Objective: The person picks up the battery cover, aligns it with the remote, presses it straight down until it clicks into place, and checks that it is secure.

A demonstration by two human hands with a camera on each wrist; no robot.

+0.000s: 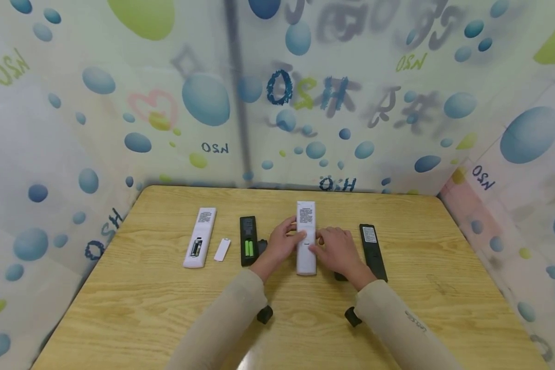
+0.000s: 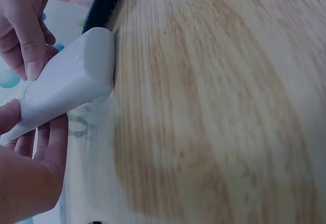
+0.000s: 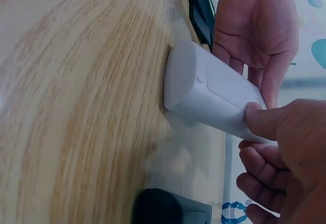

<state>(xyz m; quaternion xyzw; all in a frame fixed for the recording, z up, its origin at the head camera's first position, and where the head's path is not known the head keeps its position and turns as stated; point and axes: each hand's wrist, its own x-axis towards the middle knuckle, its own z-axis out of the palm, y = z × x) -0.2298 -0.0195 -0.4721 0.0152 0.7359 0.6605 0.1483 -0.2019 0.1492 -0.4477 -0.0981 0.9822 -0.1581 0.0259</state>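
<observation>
A white remote control (image 1: pixel 307 262) is in both hands, back side up, its label toward the far end. My left hand (image 1: pixel 279 245) grips its left edge, the thumb on the back and the fingers along the side and underneath. From the right, my right hand (image 1: pixel 341 251) holds it with the thumb pressed on the back and the other fingers curled by the edge. In the right wrist view, that thumb lies on the battery cover (image 3: pixel 229 85), which sits in place. The near end of the remote is close over the wooden table (image 2: pixel 204 107).
At the left lies another white remote control (image 1: pixel 206 221) with its battery compartment uncovered, beside a loose white cover (image 1: pixel 222 250). A black remote control (image 1: pixel 247 228) shows green batteries. Right of my hands is another black remote control (image 1: pixel 373 257). A patterned wall (image 1: pixel 277 139) stands behind the table.
</observation>
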